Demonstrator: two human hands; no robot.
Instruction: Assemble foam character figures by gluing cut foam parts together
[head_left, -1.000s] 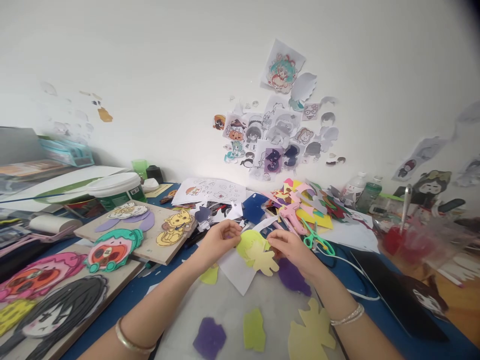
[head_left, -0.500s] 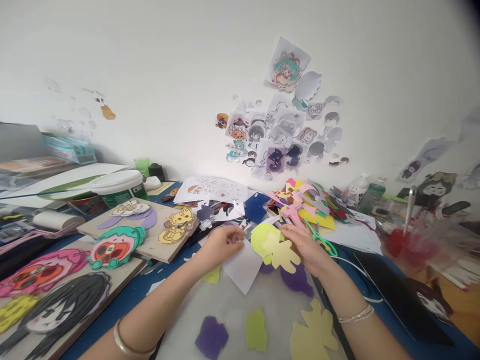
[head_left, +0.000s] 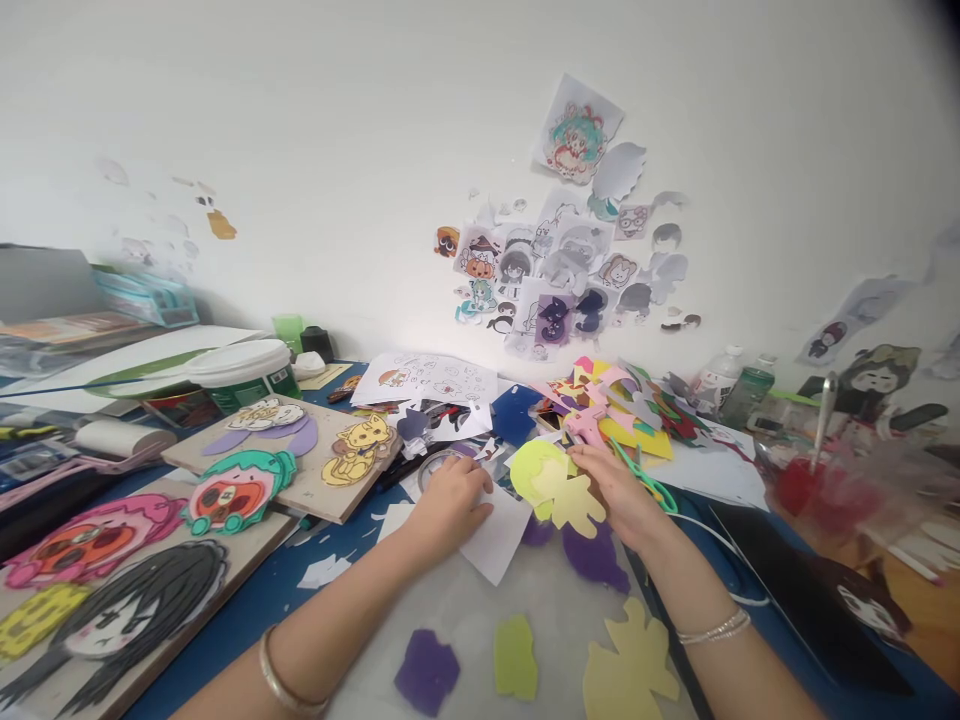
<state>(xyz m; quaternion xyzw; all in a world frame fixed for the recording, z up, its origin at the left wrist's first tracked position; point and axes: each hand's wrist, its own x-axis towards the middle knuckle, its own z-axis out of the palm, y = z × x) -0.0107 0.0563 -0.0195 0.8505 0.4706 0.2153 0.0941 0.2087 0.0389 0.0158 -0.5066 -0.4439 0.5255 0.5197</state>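
Note:
My right hand (head_left: 621,500) pinches a pale yellow figure-shaped cutout (head_left: 577,505) at its upper right edge. A lime-yellow rounded piece (head_left: 536,480) overlaps the cutout on its left. My left hand (head_left: 452,505) hovers over or rests on a white paper sheet (head_left: 499,535), fingers loosely bent and thumb apart, with nothing visible in it. Just behind its knuckles is a clear tape roll (head_left: 435,468), partly hidden. On the grey work mat (head_left: 465,610) are a purple cutout (head_left: 427,672), a lime-green piece (head_left: 515,657), a larger pale yellow cutout (head_left: 634,665) and another purple piece (head_left: 595,560).
Pink-handled scissors (head_left: 585,425) and green-handled scissors (head_left: 645,480) lie behind my right hand, by a pile of coloured scraps (head_left: 615,390). Boards with painted figures (head_left: 300,490) stand at left, near a white-lidded tub (head_left: 240,370). A black panel (head_left: 810,600) lies at right.
My left hand has lowered slightly and turned, its fingers now nearer the tape roll. The yellow pieces in my right hand have shifted a little to the right and tilted.

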